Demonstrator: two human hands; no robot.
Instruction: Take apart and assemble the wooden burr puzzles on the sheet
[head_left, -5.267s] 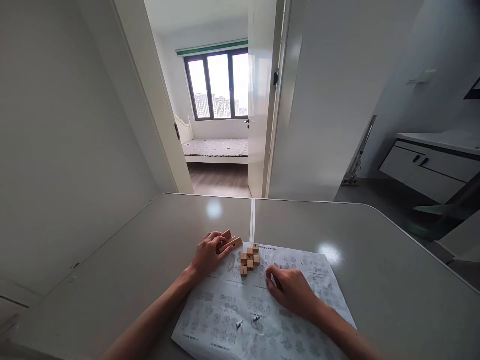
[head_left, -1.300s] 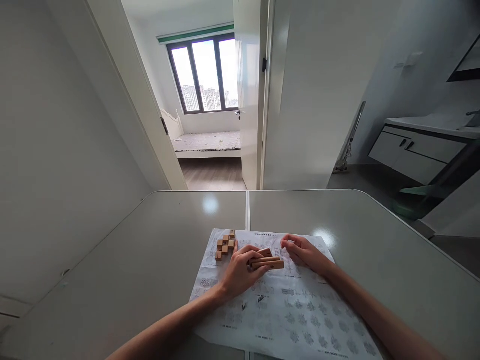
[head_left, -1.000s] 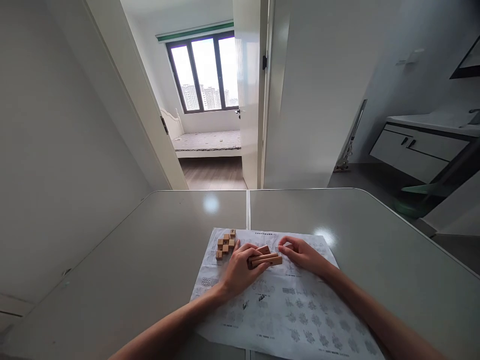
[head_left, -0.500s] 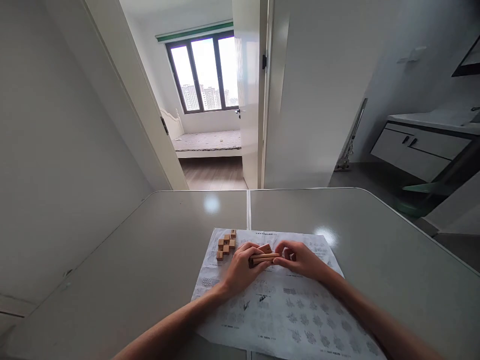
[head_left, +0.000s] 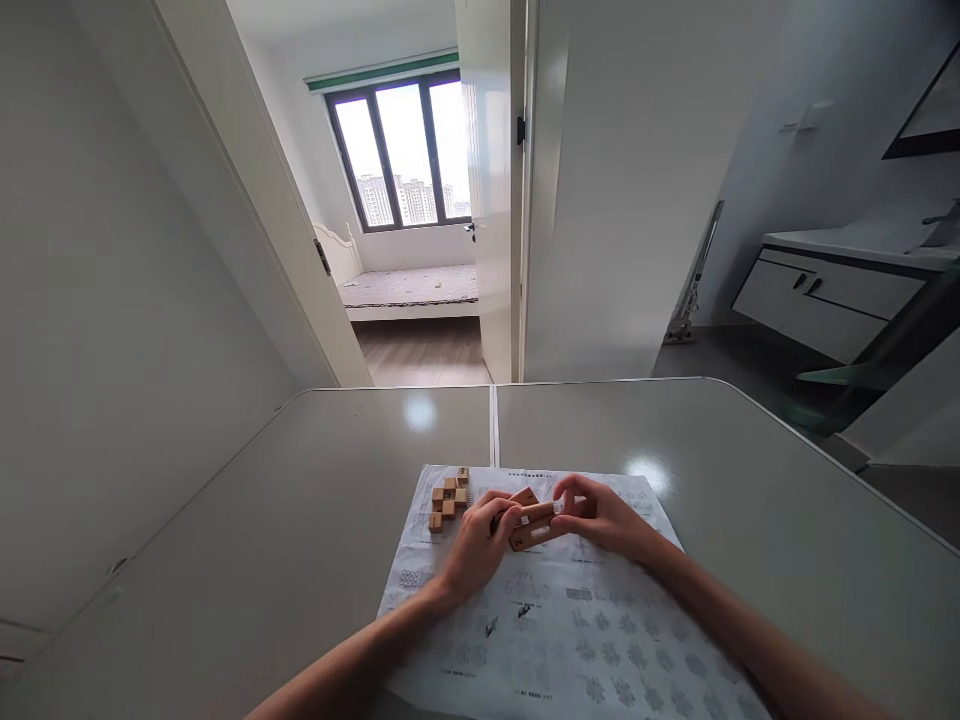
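Observation:
My left hand is closed around several notched wooden puzzle pieces. One of them, a wooden piece with a slot cut in it, is tilted below the others. My right hand has its thumb and bent fingers at the right end of these pieces, pinching there; its exact contact is partly hidden. Behind the fingers another wooden piece shows at an angle. Left of my left hand, several small wooden blocks with dark marks form a cluster. Under everything lies a printed paper sheet.
The sheet lies on a glossy grey table with a seam down its middle. Past the far edge an open door shows a bed and a window. A sink cabinet stands at the right.
The pieces have turned apart in my hands: the lower one now shows its slotted face, tilted downward. My right fingers have lifted slightly. The camera view has shifted a little.

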